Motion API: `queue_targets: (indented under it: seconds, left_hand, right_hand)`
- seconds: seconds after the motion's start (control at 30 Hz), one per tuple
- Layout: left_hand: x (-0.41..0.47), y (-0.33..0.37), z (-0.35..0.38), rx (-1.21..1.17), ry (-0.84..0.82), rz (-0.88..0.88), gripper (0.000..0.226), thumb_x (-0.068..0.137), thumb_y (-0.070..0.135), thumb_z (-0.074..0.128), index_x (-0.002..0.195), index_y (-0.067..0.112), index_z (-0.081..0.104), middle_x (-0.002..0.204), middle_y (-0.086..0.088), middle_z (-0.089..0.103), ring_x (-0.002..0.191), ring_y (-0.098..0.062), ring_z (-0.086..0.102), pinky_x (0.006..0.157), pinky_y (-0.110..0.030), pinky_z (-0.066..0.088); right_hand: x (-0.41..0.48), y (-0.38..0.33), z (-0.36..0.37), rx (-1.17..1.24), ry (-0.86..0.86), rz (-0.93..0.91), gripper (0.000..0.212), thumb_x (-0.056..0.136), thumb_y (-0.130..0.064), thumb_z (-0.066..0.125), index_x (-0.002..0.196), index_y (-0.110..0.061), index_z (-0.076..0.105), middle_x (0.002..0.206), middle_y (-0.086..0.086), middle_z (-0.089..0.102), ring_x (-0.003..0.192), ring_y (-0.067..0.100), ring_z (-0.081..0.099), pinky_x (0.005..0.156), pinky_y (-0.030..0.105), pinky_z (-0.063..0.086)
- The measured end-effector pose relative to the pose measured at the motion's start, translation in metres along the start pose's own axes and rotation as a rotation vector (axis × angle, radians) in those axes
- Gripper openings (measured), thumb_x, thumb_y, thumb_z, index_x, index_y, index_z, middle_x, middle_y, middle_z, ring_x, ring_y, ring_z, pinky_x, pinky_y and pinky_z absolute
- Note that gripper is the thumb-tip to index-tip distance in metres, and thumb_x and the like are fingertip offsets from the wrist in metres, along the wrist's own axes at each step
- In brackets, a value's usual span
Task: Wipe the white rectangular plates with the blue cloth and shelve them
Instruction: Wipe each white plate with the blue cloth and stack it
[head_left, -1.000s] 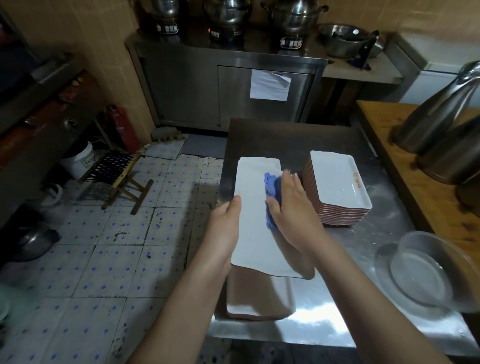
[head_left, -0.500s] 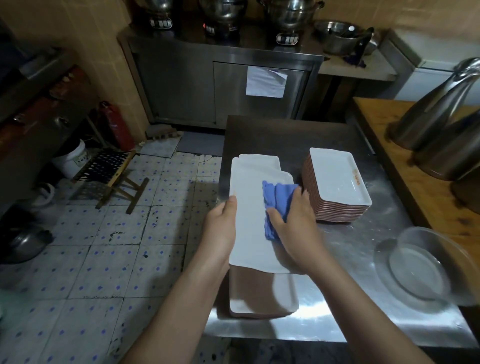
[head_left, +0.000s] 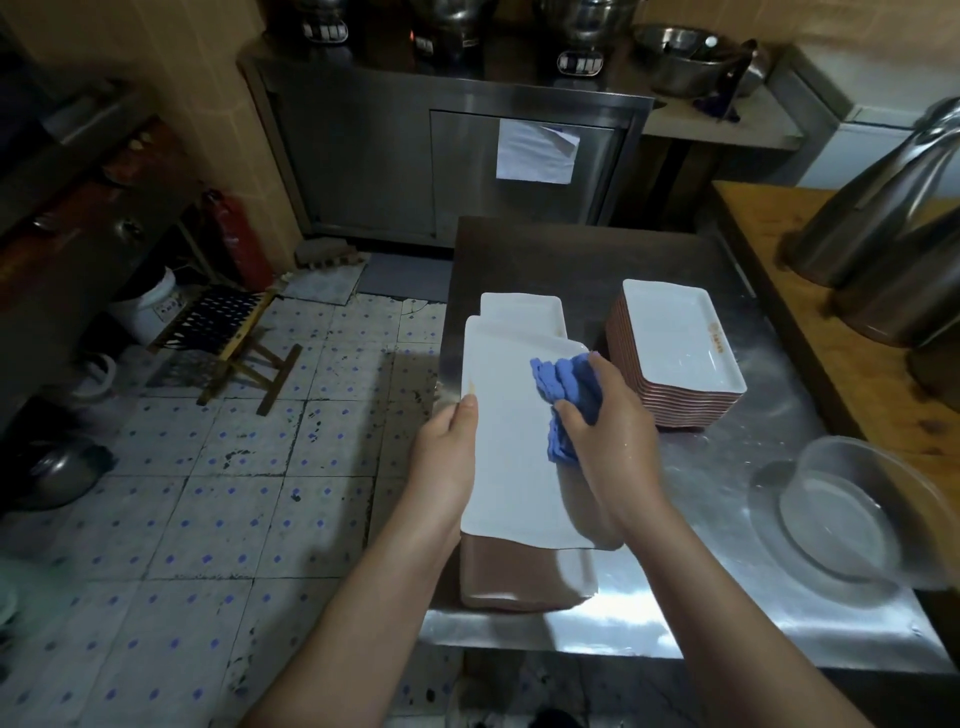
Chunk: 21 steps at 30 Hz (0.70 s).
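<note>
Item: white plate (head_left: 511, 467) — L hand (head_left: 448, 457) pinching its left edge, R hand (head_left: 610, 441) clutching blue cloth (head_left: 563, 392) w/ curled fingers, wiping — one-sided hold risking slip floorward.

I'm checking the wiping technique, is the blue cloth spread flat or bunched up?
Bunched up. The cloth shows layered folds, gripped in the right hand against the plate that the left hand holds.

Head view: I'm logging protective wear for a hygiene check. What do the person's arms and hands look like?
No gloves on the left hand or right hand, and no ring, watch or bracelet shows. The left forearm and right forearm are uncovered down to the frame edge; no sleeve is in view. Small wet-looking glints dot the right hand's back.
</note>
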<state>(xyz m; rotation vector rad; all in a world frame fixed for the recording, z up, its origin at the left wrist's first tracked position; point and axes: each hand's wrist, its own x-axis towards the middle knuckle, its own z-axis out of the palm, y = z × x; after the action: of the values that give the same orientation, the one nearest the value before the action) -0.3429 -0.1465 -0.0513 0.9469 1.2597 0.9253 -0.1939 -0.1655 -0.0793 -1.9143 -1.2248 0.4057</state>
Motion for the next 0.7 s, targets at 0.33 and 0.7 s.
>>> queue_targets:
  seconds: [0.33,0.7]
  left_hand:
    - [-0.030,-0.019,-0.009,0.026,0.045,0.003,0.029,0.099,0.034,0.041,0.081,0.027,0.063,0.074,0.013,0.070,0.065,-0.002,0.067,0.053,-0.017,0.053]
    - [-0.021,-0.063,-0.005,0.069,0.094,-0.182,0.030,0.095,0.042,0.046,0.086,0.023,0.067,0.079,0.007,0.073,0.070,-0.011,0.070,0.052,-0.022,0.053]
  right_hand:
    - [-0.012,0.027,-0.023,0.342,0.055,0.220,0.038,0.085,-0.022,0.069,0.121,-0.018,0.059,0.109,-0.011,0.056,0.100,0.007,0.052,0.069,0.008,0.038]
    - [-0.022,0.065,-0.048,0.878,-0.106,0.745,0.034,0.081,-0.008,0.070,0.114,-0.004,0.060,0.107,0.014,0.066,0.078,0.024,0.065,0.061,0.032,0.051]
